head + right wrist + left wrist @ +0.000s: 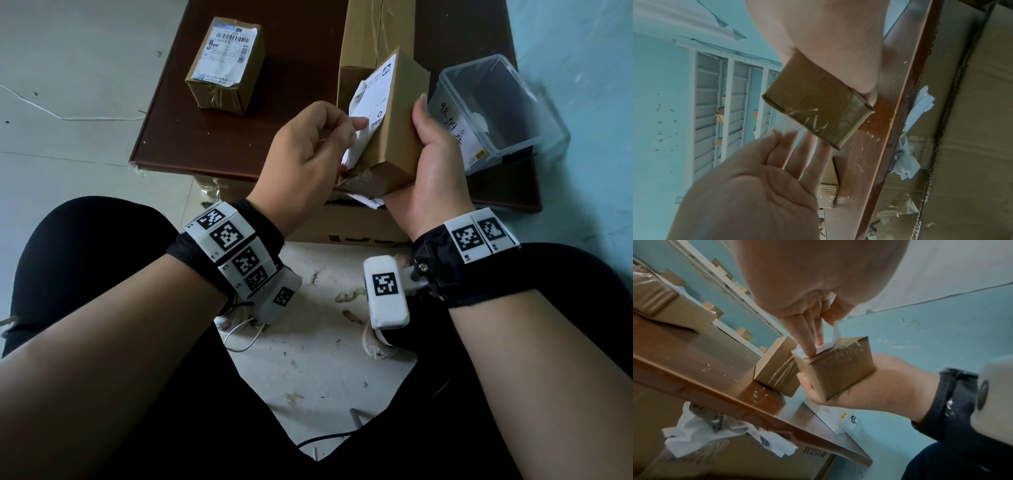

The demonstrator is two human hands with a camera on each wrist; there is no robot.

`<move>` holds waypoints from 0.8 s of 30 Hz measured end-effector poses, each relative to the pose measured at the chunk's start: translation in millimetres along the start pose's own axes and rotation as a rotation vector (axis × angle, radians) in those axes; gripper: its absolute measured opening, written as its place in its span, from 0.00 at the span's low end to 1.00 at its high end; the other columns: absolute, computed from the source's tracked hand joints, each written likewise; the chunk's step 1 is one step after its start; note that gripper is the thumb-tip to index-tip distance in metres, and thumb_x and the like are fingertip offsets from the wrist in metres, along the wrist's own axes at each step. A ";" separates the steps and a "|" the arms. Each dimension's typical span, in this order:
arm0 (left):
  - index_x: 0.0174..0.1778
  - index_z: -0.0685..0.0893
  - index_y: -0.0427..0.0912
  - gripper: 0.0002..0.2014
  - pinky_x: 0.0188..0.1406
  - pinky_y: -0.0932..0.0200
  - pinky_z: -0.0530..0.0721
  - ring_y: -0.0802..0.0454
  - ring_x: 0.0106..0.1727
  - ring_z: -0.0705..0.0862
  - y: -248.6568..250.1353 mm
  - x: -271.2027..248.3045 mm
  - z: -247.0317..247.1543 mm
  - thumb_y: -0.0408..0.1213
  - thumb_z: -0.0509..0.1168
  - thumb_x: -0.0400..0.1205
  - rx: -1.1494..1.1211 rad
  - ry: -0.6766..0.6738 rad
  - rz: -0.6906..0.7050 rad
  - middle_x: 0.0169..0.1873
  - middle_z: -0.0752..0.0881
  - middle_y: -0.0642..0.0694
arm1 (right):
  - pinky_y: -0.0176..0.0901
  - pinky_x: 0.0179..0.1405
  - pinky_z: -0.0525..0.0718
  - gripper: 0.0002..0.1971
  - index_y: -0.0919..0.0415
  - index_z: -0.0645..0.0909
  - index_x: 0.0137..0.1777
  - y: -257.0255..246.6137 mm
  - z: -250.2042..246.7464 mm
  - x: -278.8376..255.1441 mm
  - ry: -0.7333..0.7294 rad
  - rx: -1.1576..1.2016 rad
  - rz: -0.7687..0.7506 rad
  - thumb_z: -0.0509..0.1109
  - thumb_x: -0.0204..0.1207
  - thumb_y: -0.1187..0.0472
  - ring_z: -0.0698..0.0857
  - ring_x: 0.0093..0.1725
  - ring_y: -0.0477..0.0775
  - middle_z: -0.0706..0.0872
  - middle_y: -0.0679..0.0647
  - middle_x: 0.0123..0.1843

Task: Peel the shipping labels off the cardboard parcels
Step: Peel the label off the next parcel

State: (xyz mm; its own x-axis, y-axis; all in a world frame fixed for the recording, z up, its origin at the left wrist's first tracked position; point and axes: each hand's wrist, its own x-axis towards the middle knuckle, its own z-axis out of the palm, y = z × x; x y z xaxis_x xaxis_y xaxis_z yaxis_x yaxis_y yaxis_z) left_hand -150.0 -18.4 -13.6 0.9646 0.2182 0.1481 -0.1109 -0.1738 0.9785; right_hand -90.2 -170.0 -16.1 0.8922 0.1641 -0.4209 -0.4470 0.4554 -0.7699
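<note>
I hold the small parcel [394,137] off the tabletop [212,137] in my right hand [428,164], fingers wrapped round it as a brace. My left hand [308,144] pinches the half-lifted shipping label [368,102] — so the pull meets resistance. A second labelled parcel [226,65] waits left of the held one, on the tabletop.

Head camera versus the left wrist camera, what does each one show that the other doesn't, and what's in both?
Only the head view shows the clear plastic bin and the labelled parcel with its printed label. Only the left wrist view shows crumpled peeled labels hanging below the table edge. Both show the right hand holding the small parcel while the left hand pinches its shipping label.
</note>
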 end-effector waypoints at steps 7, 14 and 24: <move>0.63 0.87 0.30 0.13 0.45 0.49 0.94 0.47 0.48 0.94 -2.2 2.7 -1.4 0.38 0.71 0.90 0.031 0.043 0.083 0.53 0.92 0.37 | 0.74 0.68 0.92 0.36 0.63 0.80 0.83 1.2 8.5 -5.3 -0.024 -0.106 -0.102 0.81 0.78 0.48 0.93 0.70 0.71 0.91 0.67 0.73; 0.59 0.93 0.34 0.10 0.49 0.62 0.89 0.59 0.49 0.93 -5.1 5.7 -0.9 0.36 0.74 0.87 0.103 0.052 0.196 0.53 0.92 0.40 | 0.72 0.66 0.92 0.16 0.60 0.88 0.68 -1.4 7.2 -12.0 -0.099 -0.095 -0.098 0.70 0.91 0.50 0.94 0.61 0.68 0.92 0.67 0.62; 0.50 0.89 0.33 0.07 0.44 0.63 0.87 0.58 0.44 0.91 -4.7 4.3 -3.1 0.34 0.71 0.88 0.196 0.030 0.223 0.53 0.91 0.41 | 0.75 0.66 0.93 0.33 0.57 0.80 0.80 4.5 13.8 -14.1 -0.027 -0.220 -0.128 0.71 0.85 0.35 0.95 0.68 0.65 0.93 0.62 0.71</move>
State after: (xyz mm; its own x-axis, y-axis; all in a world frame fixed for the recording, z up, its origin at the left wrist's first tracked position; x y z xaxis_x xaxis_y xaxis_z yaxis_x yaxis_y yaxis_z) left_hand -146.0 -13.7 -17.1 0.9137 0.1814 0.3636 -0.2684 -0.4022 0.8753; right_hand -103.8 -158.2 -7.0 0.9426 0.1422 -0.3020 -0.3306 0.2732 -0.9034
